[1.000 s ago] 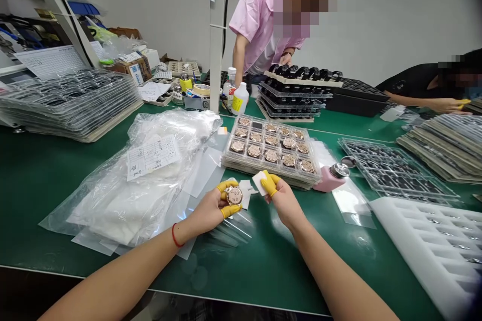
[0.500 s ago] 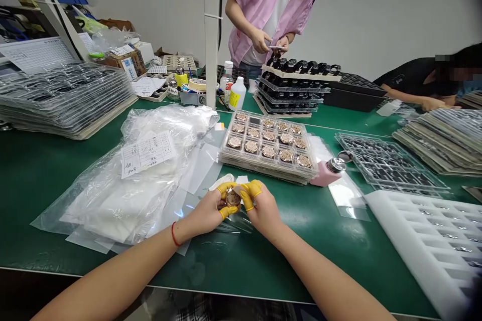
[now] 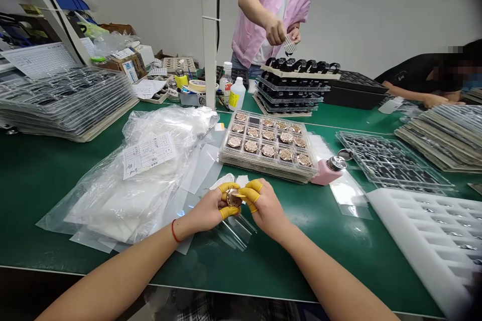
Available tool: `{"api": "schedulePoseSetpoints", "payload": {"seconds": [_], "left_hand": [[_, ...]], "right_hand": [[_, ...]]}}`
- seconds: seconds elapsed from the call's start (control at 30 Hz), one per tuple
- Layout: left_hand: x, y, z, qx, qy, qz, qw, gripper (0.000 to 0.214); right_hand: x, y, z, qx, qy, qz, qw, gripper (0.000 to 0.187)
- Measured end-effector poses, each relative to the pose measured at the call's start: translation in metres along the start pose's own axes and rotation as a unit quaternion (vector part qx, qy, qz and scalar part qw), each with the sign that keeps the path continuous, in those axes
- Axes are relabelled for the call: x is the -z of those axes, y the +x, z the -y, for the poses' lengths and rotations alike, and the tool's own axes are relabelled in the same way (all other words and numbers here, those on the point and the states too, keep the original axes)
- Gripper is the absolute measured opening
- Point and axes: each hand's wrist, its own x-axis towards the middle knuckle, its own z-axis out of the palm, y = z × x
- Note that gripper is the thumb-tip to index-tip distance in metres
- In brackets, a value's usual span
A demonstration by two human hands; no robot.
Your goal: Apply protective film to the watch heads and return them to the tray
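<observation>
A rose-gold watch case is held in my left hand, with the yellow-covered fingertips closed around its rim. My right hand, also in yellow finger cots, is closed with its fingertips against the case's upper face. A thin pale edge shows at those fingertips; what it belongs to is too small to name. Behind my hands lie a white crumpled cloth or paper and a small white scrap. Clear film sheets lie on the green table below them.
Beyond my hands is a stack of clear trays with rose-gold watch cases. A pink pump bottle stands beside it, a white foam tray at right, a plastic bag at left. A co-worker in pink stands opposite.
My right fingers have shifted over the watch case, and the pale piece in them now shows only as an edge. The co-worker in pink has reached out a hand with a striped card.
</observation>
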Motion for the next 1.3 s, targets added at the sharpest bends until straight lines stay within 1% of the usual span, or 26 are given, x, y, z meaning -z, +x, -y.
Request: {"api": "schedulePoseSetpoints", "payload": {"seconds": [0.07, 0.17, 0.3, 0.4, 0.5, 0.63, 0.73, 0.83, 0.9, 1.03, 1.07, 1.17, 1.23, 1.3], "left_hand": [[0.001, 0.000, 0.001, -0.006, -0.009, -0.004, 1.000, 0.052], [0.003, 0.002, 0.002, -0.012, -0.025, -0.022, 0.999, 0.057], [0.007, 0.004, 0.004, -0.005, -0.024, -0.041, 0.999, 0.063], [0.008, 0.006, 0.004, -0.008, -0.024, -0.033, 0.999, 0.063], [0.006, 0.006, 0.002, -0.009, -0.006, -0.026, 1.000, 0.059], [0.003, 0.003, 0.002, -0.021, 0.035, -0.011, 0.999, 0.050], [0.001, 0.002, 0.003, -0.037, 0.067, -0.005, 0.997, 0.044], [0.000, 0.001, 0.004, -0.045, 0.070, -0.002, 0.997, 0.039], [0.000, 0.001, 0.004, -0.036, 0.045, -0.001, 0.998, 0.042], [0.002, 0.002, 0.001, -0.004, -0.007, -0.016, 1.000, 0.054], [0.003, 0.002, 0.000, -0.001, -0.011, -0.022, 1.000, 0.056], [0.006, 0.002, 0.000, -0.008, -0.015, -0.029, 0.999, 0.059], [0.007, 0.002, 0.002, -0.014, -0.013, -0.020, 1.000, 0.058], [0.006, 0.003, 0.004, -0.022, -0.005, -0.003, 1.000, 0.053]], "right_hand": [[-0.003, -0.001, 0.001, 0.023, -0.025, 0.007, 0.999, 0.026], [-0.005, -0.002, 0.003, 0.054, -0.039, 0.018, 0.998, 0.027], [-0.003, -0.002, 0.005, 0.060, -0.037, 0.025, 0.997, 0.023], [-0.002, -0.001, 0.004, 0.044, -0.010, 0.011, 0.999, 0.018], [-0.002, -0.001, 0.005, 0.025, -0.002, -0.014, 1.000, 0.017], [-0.010, -0.002, 0.008, 0.016, -0.024, -0.021, 0.999, 0.014], [-0.018, -0.003, 0.008, -0.013, -0.035, -0.035, 0.999, 0.011], [-0.022, -0.001, 0.004, -0.034, -0.037, -0.043, 0.998, 0.012], [-0.020, 0.000, 0.000, -0.038, -0.025, -0.057, 0.997, 0.013], [-0.010, -0.001, -0.004, -0.049, -0.009, -0.121, 0.991, 0.011], [-0.008, -0.001, -0.003, -0.049, -0.009, -0.122, 0.991, 0.011], [-0.008, -0.004, 0.000, -0.018, -0.023, -0.081, 0.996, 0.009], [-0.012, -0.004, 0.001, -0.005, -0.041, -0.066, 0.997, 0.008], [-0.018, -0.004, -0.001, -0.015, -0.056, -0.065, 0.996, 0.009]]}}
